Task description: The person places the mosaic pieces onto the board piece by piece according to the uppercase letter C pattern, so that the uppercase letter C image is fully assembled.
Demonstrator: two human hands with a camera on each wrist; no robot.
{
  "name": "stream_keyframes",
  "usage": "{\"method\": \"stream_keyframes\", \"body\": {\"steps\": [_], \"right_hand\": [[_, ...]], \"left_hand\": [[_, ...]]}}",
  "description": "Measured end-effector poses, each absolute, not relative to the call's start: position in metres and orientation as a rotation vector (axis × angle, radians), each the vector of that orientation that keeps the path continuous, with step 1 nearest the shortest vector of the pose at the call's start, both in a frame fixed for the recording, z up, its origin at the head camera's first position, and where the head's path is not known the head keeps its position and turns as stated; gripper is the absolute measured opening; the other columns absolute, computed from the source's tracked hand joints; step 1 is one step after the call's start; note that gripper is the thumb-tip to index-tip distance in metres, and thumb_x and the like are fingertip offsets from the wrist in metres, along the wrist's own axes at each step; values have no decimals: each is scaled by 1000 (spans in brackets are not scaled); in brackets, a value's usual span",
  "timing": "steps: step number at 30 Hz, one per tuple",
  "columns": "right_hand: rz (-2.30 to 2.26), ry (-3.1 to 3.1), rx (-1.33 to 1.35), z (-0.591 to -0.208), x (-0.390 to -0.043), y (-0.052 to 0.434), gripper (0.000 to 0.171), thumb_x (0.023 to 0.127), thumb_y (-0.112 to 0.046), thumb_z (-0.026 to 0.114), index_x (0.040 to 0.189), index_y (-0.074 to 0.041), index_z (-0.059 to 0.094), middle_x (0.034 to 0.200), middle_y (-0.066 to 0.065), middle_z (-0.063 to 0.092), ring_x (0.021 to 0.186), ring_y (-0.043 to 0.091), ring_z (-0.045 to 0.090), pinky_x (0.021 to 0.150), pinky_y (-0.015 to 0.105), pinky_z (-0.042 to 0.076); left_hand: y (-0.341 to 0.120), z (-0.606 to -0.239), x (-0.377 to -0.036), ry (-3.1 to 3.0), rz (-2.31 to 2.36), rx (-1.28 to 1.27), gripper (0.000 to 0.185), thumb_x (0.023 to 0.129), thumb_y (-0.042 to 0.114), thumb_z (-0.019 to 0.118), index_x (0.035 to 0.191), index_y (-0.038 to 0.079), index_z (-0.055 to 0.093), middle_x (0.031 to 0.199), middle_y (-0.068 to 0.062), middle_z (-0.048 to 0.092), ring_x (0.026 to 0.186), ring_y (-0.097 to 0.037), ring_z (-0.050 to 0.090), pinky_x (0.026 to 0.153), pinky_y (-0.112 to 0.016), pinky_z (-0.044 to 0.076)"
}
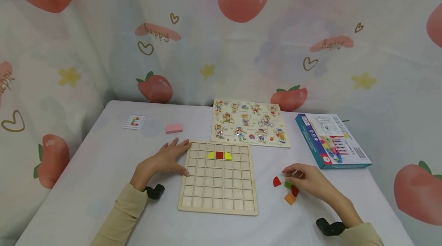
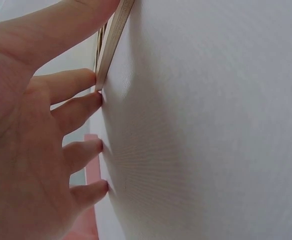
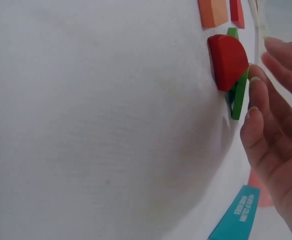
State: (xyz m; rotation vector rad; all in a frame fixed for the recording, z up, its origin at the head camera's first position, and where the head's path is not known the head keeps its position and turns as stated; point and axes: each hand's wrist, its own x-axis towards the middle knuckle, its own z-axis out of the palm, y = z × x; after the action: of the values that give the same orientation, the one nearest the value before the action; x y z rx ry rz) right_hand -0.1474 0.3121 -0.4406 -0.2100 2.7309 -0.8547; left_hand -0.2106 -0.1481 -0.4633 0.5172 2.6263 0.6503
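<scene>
Only three pieces occupy the wooden grid board point(image 1: 218, 179): a yellow quarter-round point(image 1: 210, 155), a red square point(image 1: 219, 155) and a second yellow quarter-round point(image 1: 228, 156), side by side in the second row from the far edge, toward 12 o'clock on the board. Every other cell shows bare wood, so the filling appears to be at an early stage.

Left hand point(image 1: 168, 158): fingers straight and spread, flat on the table point(image 1: 103, 169) against the board's edge at 9 o'clock; the left wrist view shows fingertips point(image 2: 97, 99) touching the wooden rim, holding nothing.

Right hand point(image 1: 305, 180): at 3 o'clock from the board, fingers loosely bent over a small cluster of loose pieces. The right wrist view shows fingertips point(image 3: 253, 82) at the edge of a green piece point(image 3: 238, 95); a firm pinch cannot be confirmed. A red half-round point(image 3: 228, 60) lies partly on that green piece. A red quarter-round point(image 1: 276, 181) and an orange square point(image 1: 290, 198) lie close by, unplaced.

Beyond the board, toward 12 and 1 o'clock: a figure puzzle point(image 1: 250, 123), a blue box point(image 1: 331, 140), a pink block point(image 1: 174, 128) and a pattern card point(image 1: 135, 122).
</scene>
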Motion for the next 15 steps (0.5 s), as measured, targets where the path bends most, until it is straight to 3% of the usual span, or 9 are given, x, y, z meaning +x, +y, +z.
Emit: {"method": "stream_keyframes", "body": {"steps": [15], "right_hand": [[-833,2769,-216,-445,-142,329,27,86,-18,72,112,-14,69,109,3,69,86,15,56,68,16,51]], "left_hand": [[-148,-462,-210,2629,647,522,104,72,47,82,155,19,26,164,-1,17,152,-35,0,122,-57,1]]}}
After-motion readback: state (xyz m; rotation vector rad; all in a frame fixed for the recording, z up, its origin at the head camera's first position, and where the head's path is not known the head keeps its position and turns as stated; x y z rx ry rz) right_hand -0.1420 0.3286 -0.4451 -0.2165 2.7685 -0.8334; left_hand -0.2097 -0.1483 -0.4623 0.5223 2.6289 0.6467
